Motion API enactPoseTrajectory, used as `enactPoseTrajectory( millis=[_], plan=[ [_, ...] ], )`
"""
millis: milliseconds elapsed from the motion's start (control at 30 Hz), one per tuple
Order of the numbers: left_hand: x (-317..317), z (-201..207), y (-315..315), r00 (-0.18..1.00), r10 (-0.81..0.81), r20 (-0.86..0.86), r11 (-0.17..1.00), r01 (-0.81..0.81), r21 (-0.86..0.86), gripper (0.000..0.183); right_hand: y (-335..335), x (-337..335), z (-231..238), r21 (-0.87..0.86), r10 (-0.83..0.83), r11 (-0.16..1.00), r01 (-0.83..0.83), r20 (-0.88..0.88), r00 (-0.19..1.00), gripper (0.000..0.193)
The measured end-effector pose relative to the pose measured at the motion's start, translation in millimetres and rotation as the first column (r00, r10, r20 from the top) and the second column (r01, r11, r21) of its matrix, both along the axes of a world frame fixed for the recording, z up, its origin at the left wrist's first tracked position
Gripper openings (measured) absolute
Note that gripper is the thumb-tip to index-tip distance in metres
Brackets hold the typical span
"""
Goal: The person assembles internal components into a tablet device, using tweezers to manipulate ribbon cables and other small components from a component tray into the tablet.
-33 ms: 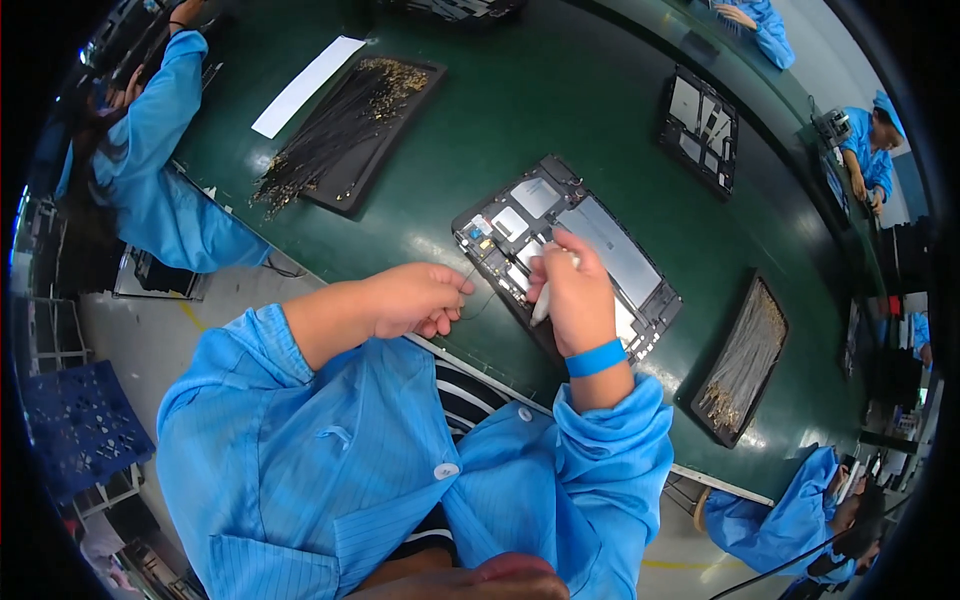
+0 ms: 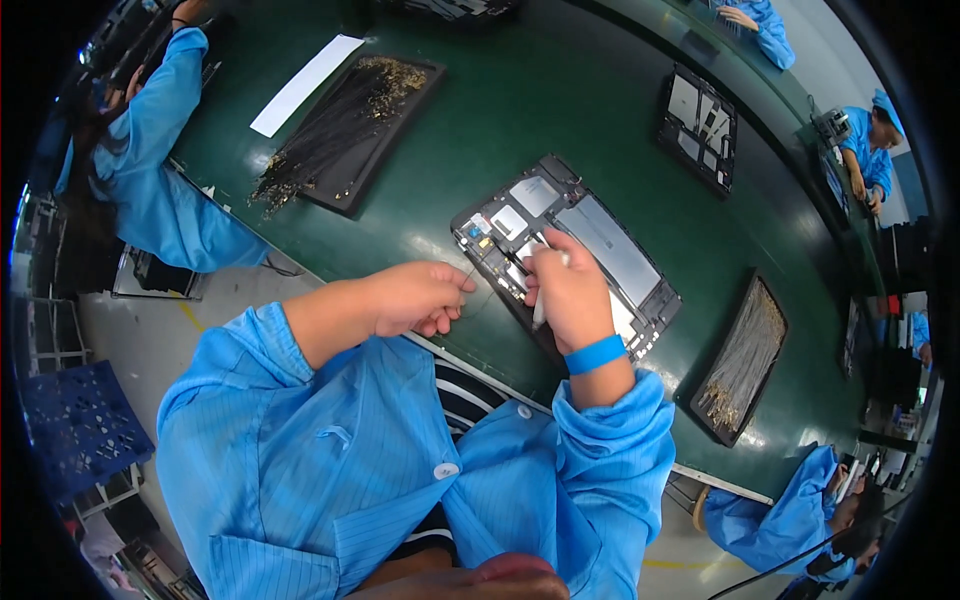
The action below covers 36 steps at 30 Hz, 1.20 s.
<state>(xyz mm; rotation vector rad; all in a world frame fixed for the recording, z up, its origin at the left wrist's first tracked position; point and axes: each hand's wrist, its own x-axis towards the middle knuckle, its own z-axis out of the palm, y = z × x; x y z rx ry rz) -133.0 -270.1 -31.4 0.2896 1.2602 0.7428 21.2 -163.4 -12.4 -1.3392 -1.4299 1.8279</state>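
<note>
An opened tablet-like device point(image 2: 610, 250) lies on the green table in front of me, its boards and large silver battery exposed. My right hand point(image 2: 572, 292), with a blue band at the wrist, is over its near half. Its fingers are closed around a white pen-like tool point(image 2: 540, 308), whose tip at the device is hidden by the fingers. Beside the device's left corner, my left hand point(image 2: 425, 298) pinches a thin dark cable point(image 2: 473, 277) that reaches toward the board's edge. Whether the cable's end is attached there is too small to tell.
At the far left a black tray point(image 2: 365, 150) holds many dark thin cables, beside a white strip point(image 2: 307, 85). Another tray point(image 2: 738, 365) of grey cables lies to the right. A second opened device point(image 2: 700, 130) sits farther back. People in blue work around the table.
My right hand has shifted slightly to the left over the device, with the pen-like tool standing a little more upright. My left hand stays nearly in place.
</note>
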Motion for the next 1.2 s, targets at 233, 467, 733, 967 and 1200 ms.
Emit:
enactPoseTrajectory(
  millis=[233, 467, 733, 967, 1200],
  plan=[
    [4.5, 5.4, 7.5, 0.998, -0.047, -0.043, 0.999, 0.047, 0.000, 0.036, 26.3, -23.3, -1.9, 0.196, 0.380, 0.824, -0.531, 0.503, 0.776, 0.038],
    [-6.1, 17.3, 14.2, 0.999, -0.045, -0.006, 0.997, 0.044, -0.060, 0.031, 21.0, 8.7, -2.5, 0.319, 0.061, 0.935, -0.152, 0.279, 0.958, 0.030],
    [-24.7, 5.2, 12.1, 0.926, -0.040, 0.375, 0.999, 0.036, 0.016, 0.028, 23.8, 197.9, 19.3, 0.612, -0.648, 0.746, 0.263, 0.573, 0.503, 0.032],
    [-22.6, -5.7, 13.8, 0.855, -0.018, 0.518, 1.000, 0.011, 0.017, 0.032, -1.1, 247.6, -24.1, 0.768, -0.753, 0.641, 0.006, 0.627, 0.198, 0.030],
    [-17.3, 10.6, 13.6, 0.977, -0.047, 0.210, 0.999, 0.045, 0.015, 0.033, -20.2, 237.9, -14.5, 0.738, -0.805, 0.590, 0.328, 0.504, 0.313, 0.031]
  ],
)
